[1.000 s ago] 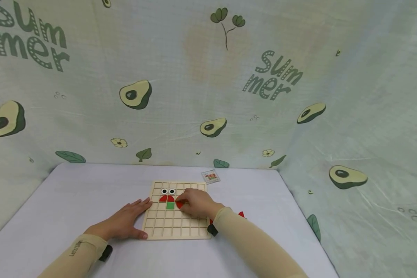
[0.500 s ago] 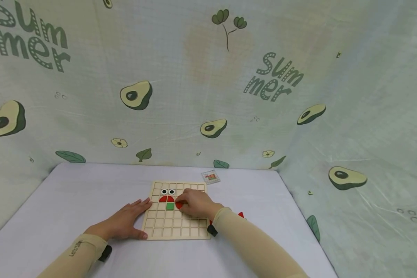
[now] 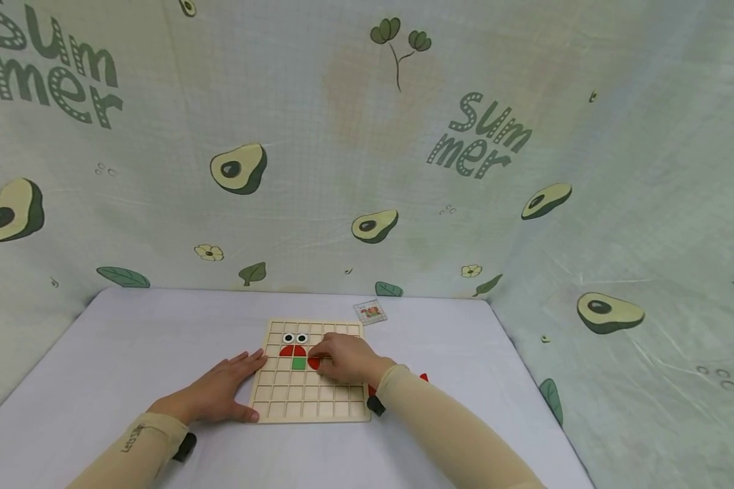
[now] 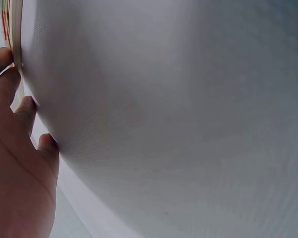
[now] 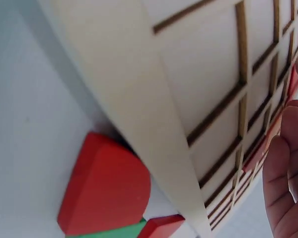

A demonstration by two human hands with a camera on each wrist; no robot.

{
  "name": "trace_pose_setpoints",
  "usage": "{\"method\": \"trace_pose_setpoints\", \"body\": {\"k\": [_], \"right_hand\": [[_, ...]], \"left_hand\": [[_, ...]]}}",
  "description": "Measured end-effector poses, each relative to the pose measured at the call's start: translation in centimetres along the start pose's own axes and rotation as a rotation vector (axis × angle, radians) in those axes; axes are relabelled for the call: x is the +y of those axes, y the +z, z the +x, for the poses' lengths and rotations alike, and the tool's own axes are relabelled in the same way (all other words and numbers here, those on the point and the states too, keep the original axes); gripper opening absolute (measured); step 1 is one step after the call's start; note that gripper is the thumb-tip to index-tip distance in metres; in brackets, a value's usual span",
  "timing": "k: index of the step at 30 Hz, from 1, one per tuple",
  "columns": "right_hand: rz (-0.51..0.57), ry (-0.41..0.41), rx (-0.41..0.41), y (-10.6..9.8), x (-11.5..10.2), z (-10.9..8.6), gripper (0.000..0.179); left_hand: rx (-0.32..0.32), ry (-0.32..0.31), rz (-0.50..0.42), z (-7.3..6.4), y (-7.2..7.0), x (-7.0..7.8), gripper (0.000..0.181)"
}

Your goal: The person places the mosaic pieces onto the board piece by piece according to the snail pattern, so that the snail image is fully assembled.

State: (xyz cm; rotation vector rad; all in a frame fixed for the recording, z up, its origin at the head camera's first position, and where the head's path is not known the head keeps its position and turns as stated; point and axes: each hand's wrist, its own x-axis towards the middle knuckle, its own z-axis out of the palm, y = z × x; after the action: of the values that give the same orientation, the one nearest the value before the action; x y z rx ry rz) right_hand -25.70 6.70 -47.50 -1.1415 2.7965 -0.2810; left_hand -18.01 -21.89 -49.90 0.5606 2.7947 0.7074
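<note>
A wooden grid board (image 3: 302, 409) lies on the table with two eye tiles (image 3: 295, 338) near its upper left. Below them sit two red quarter-round pieces (image 3: 293, 350) side by side, forming a dome. A green square piece (image 3: 298, 363) is set under the right one. My right hand (image 3: 344, 358) pinches another red rounded piece (image 3: 313, 364) at the grid, just right of the green square; fingers partly cover it. My left hand (image 3: 217, 390) rests with fingers spread against the board's left edge, also visible in the left wrist view.
A small picture card (image 3: 370, 312) lies behind the board's right corner. Beside the board's right edge, partly behind my right forearm, are loose pieces, including a red quarter-round piece (image 5: 109, 186) and a green piece (image 5: 111, 232). A patterned cloth (image 3: 306, 136) hangs behind the table.
Both hands stay in almost the same place. The right fingertips remain at the red piece beside the green square, which shows a little more plainly now.
</note>
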Motion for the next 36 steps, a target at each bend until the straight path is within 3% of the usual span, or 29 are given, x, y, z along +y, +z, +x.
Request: {"method": "trace_pose_setpoints", "body": {"k": [9, 18, 24, 29, 36], "right_hand": [[0.029, 0.091, -0.015, -2.1, 2.0, -2.6, 0.029], [0.056, 0.165, -0.02, -2.8, 6.7, -8.1, 0.029], [0.099, 0.249, -0.022, -3.0, 8.6, -11.0, 0.031], [0.179, 0.268, 0.005, -2.8, 9.3, -11.7, 0.033], [0.229, 0.258, 0.035, -1.9, 9.2, -10.9, 0.033]], "left_hand": [[-0.004, 0.003, -0.016, -0.2, -0.1, 0.1, 0.111], [-0.004, 0.017, -0.015, -0.1, -0.1, -0.1, 0.111], [-0.001, 0.017, -0.01, -0.2, 0.0, -0.3, 0.111], [0.001, 0.026, -0.007, -0.2, 0.1, -0.4, 0.112], [0.004, 0.039, -0.012, -0.1, -0.1, -0.1, 0.111]]}}
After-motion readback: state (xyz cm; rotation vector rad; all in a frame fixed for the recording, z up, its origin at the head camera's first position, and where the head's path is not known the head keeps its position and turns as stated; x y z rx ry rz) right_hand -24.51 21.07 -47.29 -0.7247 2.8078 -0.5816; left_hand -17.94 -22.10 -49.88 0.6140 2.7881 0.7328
